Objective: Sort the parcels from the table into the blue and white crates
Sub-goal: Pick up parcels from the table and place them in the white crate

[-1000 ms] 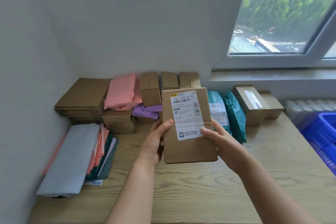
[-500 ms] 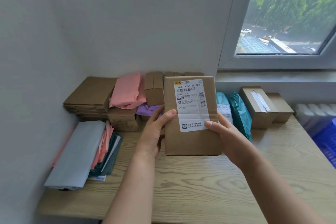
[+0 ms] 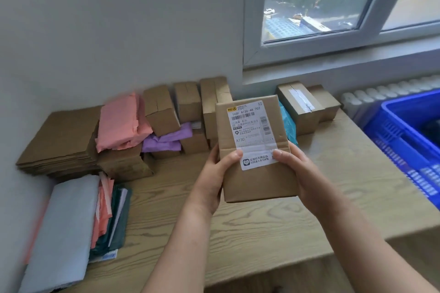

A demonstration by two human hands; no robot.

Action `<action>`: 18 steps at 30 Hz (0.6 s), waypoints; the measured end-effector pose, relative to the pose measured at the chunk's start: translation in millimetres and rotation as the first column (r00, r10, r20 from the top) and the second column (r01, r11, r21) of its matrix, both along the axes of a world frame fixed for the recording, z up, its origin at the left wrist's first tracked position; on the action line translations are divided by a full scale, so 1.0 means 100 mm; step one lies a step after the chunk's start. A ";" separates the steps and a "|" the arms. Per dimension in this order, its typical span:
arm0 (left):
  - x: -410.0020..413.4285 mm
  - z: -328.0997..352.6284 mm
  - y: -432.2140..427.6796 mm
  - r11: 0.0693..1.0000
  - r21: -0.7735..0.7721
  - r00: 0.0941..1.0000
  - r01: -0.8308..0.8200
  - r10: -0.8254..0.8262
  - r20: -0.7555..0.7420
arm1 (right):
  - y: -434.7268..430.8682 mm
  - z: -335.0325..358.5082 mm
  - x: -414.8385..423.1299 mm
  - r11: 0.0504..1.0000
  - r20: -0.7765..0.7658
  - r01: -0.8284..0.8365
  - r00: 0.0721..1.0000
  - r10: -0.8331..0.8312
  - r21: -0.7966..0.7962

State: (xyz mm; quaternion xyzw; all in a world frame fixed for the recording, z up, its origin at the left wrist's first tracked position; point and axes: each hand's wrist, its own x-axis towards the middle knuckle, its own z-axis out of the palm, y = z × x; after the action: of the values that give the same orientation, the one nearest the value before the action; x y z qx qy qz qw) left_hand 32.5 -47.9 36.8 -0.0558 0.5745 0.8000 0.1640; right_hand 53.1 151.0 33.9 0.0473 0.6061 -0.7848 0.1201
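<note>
Above the wooden table [image 3: 262,233], a brown cardboard parcel [image 3: 256,150] is being held up off the surface with its white shipping label [image 3: 252,133] facing the camera. The left hand [image 3: 214,173] is gripping the parcel's left edge, thumb lying across the front face and the other fingers tucked out of sight behind it; the right hand [image 3: 297,169] is clasping the right edge the same way, its thumb pressing on the lower corner of the label. Both hands are closing on the lower half of the parcel, so most of the label is showing clear above them. By the look of it, the step in hand is reading the label to decide which crate this parcel belongs in. The blue crate [image 3: 404,150] is standing beyond the table's right end, well apart from the parcel; the white crate is not showing in this view. The next move is likely calling for a swing to the right with the grip kept firm, or a turn toward wherever the white crate sits. More boxes and soft mailers are waiting against the wall.
</note>
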 end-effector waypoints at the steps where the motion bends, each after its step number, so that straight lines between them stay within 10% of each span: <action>1: 0.00 -0.06 0.10 0.999 -0.006 0.999 0.040 -0.040 0.016 | 0.08 -0.05 0.08 0.999 0.017 0.046 0.999 -0.046 -0.007; 18: 0.46 -0.34 3.32 0.908 -0.093 0.911 0.407 -0.397 0.113 | 2.80 -0.17 1.46 0.792 0.140 0.607 0.781 -0.609 0.056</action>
State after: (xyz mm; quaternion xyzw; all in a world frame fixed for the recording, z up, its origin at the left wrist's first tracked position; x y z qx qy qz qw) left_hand 78.3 283.7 3.3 0.0179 0.6105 0.7112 0.3480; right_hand 199.3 430.7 17.1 0.2996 0.5505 -0.7735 -0.0939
